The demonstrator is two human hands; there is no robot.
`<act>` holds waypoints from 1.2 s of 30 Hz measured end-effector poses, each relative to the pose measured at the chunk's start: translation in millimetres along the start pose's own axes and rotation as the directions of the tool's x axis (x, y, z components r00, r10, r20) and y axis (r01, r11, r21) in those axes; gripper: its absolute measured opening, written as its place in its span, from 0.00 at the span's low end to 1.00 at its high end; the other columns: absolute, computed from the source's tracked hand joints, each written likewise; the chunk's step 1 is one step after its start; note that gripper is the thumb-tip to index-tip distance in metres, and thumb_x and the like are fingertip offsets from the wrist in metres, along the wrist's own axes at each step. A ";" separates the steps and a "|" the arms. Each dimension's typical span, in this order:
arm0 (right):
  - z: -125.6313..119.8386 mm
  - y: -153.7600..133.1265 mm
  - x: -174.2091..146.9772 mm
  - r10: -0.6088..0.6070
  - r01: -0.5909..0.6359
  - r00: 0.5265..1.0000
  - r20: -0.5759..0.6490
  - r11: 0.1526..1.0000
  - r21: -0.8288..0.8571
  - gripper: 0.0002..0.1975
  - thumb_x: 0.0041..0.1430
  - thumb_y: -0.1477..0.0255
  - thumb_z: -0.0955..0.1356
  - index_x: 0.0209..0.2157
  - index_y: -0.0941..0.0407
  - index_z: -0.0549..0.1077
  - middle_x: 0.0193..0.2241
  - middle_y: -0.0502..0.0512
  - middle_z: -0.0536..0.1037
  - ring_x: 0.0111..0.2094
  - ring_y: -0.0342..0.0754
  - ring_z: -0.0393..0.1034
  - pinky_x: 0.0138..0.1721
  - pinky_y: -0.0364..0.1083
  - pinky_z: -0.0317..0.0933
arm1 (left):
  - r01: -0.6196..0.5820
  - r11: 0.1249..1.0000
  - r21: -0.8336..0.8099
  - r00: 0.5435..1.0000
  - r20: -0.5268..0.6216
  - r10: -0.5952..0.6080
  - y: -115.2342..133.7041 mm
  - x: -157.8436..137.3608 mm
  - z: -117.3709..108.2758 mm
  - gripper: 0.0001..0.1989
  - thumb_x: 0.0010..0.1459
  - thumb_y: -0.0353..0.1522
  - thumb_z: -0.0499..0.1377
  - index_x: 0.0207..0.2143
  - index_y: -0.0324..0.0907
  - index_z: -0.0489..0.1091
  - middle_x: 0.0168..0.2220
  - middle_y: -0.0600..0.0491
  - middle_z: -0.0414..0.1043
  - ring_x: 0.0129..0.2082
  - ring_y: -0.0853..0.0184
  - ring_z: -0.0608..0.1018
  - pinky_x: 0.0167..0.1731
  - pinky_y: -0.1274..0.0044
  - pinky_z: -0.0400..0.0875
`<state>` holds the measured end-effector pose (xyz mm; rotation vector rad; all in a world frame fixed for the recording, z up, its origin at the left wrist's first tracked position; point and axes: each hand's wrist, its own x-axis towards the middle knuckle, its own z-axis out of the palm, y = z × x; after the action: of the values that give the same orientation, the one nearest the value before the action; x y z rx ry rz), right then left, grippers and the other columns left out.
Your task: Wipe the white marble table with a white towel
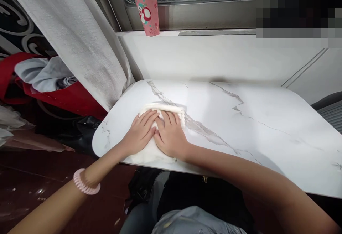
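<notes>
A folded white towel [162, 157] lies on the white marbled table [219, 116], close to its front edge and left of the middle. My left hand [140, 131] rests flat on the towel, palm down with the fingers stretched forward. Beside it my right hand [172, 134] presses flat on the same towel, its fingers a little spread. The thumbs of both hands touch or nearly touch. A pink coiled band [86, 182] circles my left wrist. The table surface under the towel is hidden.
On the window ledge beyond the table stands a pink patterned paper cup [146, 11]. A pale curtain [88, 41] hangs at the table's left end. Red bags [66, 98] with folded clothes and a black bag [80, 130] sit left of the table. My lap is beneath the front edge.
</notes>
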<state>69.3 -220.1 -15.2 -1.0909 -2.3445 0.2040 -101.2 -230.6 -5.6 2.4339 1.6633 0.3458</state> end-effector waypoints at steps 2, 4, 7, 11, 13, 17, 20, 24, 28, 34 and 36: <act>-0.1 -10.2 -7.0 -0.017 0.017 1.000 0.015 1.000 0.014 0.23 0.65 0.69 0.59 0.57 0.67 0.66 0.59 0.71 0.64 0.61 0.61 0.53 0.65 0.62 0.41 | 0.013 1.000 0.003 1.000 0.007 -0.013 1.7 -13.4 -1.0 0.26 0.69 0.40 0.36 0.66 0.44 0.49 0.68 0.47 0.52 0.68 0.58 0.52 0.65 0.57 0.45; 0.8 -17.9 -10.2 -0.014 0.013 0.999 0.032 1.000 0.014 0.24 0.65 0.69 0.59 0.57 0.67 0.65 0.59 0.72 0.63 0.61 0.62 0.52 0.65 0.63 0.41 | 0.019 1.000 0.001 1.000 0.021 -0.019 0.8 -21.1 -2.7 0.26 0.69 0.40 0.36 0.66 0.45 0.49 0.68 0.47 0.51 0.68 0.58 0.52 0.65 0.57 0.45; 3.4 -24.2 -8.4 -0.001 0.001 0.999 0.054 1.000 0.000 0.25 0.65 0.69 0.59 0.58 0.68 0.64 0.60 0.73 0.62 0.63 0.63 0.51 0.64 0.65 0.41 | 0.008 1.000 -0.005 0.999 0.046 -0.007 -6.4 -23.5 -6.2 0.27 0.69 0.41 0.36 0.66 0.44 0.48 0.68 0.47 0.51 0.68 0.58 0.52 0.66 0.57 0.44; 8.9 -25.1 3.7 -0.009 0.009 0.997 0.074 1.000 0.001 0.25 0.65 0.68 0.59 0.58 0.67 0.63 0.61 0.73 0.62 0.62 0.63 0.52 0.64 0.65 0.42 | -0.037 0.999 -0.012 0.996 0.076 0.038 -23.7 -17.8 -11.0 0.27 0.69 0.42 0.37 0.66 0.44 0.48 0.68 0.46 0.50 0.68 0.57 0.52 0.66 0.57 0.45; 13.1 -23.4 13.2 -0.001 0.001 0.997 0.071 1.000 0.005 0.25 0.65 0.68 0.59 0.58 0.67 0.64 0.61 0.73 0.61 0.62 0.63 0.52 0.64 0.64 0.42 | -0.049 0.999 -0.010 0.996 0.076 0.050 -33.7 -12.2 -13.1 0.27 0.69 0.42 0.37 0.66 0.44 0.48 0.68 0.46 0.50 0.68 0.56 0.52 0.66 0.57 0.45; 23.1 -15.8 36.6 0.012 -0.012 0.999 0.051 1.000 0.013 0.24 0.64 0.68 0.59 0.57 0.67 0.65 0.60 0.72 0.62 0.61 0.63 0.53 0.64 0.63 0.41 | -0.064 0.998 -0.017 0.995 0.076 0.065 -54.1 7.8 -16.2 0.28 0.68 0.43 0.37 0.66 0.41 0.48 0.67 0.44 0.51 0.68 0.56 0.52 0.66 0.58 0.46; 29.8 -6.1 56.0 0.048 -0.048 0.998 0.030 0.999 0.010 0.23 0.65 0.68 0.59 0.57 0.66 0.65 0.60 0.71 0.63 0.61 0.62 0.53 0.63 0.62 0.42 | -0.068 0.997 -0.027 0.994 0.083 0.070 -69.6 31.5 -17.6 0.29 0.67 0.44 0.37 0.65 0.40 0.49 0.67 0.43 0.51 0.68 0.56 0.52 0.66 0.59 0.46; 36.0 10.8 82.4 0.127 -0.127 0.992 0.017 0.992 -0.004 0.23 0.65 0.68 0.59 0.57 0.66 0.65 0.61 0.71 0.62 0.61 0.62 0.54 0.63 0.61 0.43 | -0.100 0.993 -0.055 0.991 0.082 0.104 -91.0 70.7 -17.4 0.29 0.66 0.45 0.38 0.64 0.40 0.52 0.66 0.43 0.53 0.67 0.55 0.54 0.65 0.59 0.48; 41.1 31.8 108.5 0.179 -0.180 0.984 -0.024 0.983 -0.034 0.22 0.65 0.68 0.59 0.57 0.64 0.65 0.60 0.69 0.63 0.61 0.60 0.54 0.64 0.60 0.43 | -0.159 0.983 -0.089 0.986 0.038 0.163 -111.4 113.3 -14.2 0.29 0.65 0.46 0.41 0.62 0.42 0.54 0.65 0.45 0.55 0.66 0.54 0.55 0.65 0.58 0.48; 45.7 67.4 145.3 0.240 -0.242 0.969 -0.048 0.970 -0.029 0.21 0.65 0.68 0.59 0.56 0.62 0.66 0.58 0.65 0.67 0.59 0.57 0.57 0.63 0.57 0.44 | -0.196 0.974 -0.114 0.980 -0.010 0.196 -128.5 170.4 -8.4 0.28 0.64 0.47 0.42 0.62 0.46 0.56 0.65 0.48 0.57 0.65 0.54 0.57 0.65 0.58 0.48; 46.5 77.9 156.1 0.243 -0.245 0.968 -0.056 0.969 -0.032 0.20 0.65 0.68 0.60 0.55 0.61 0.67 0.57 0.64 0.68 0.58 0.57 0.57 0.62 0.57 0.45 | -0.195 0.974 -0.113 0.981 -0.017 0.194 -131.3 184.8 -7.8 0.28 0.63 0.46 0.42 0.62 0.44 0.56 0.64 0.47 0.57 0.65 0.54 0.58 0.65 0.59 0.48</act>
<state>14.2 -48.2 -17.8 -1.3880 -2.1722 0.2183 -155.9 -10.7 -16.6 2.5160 1.3686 0.4620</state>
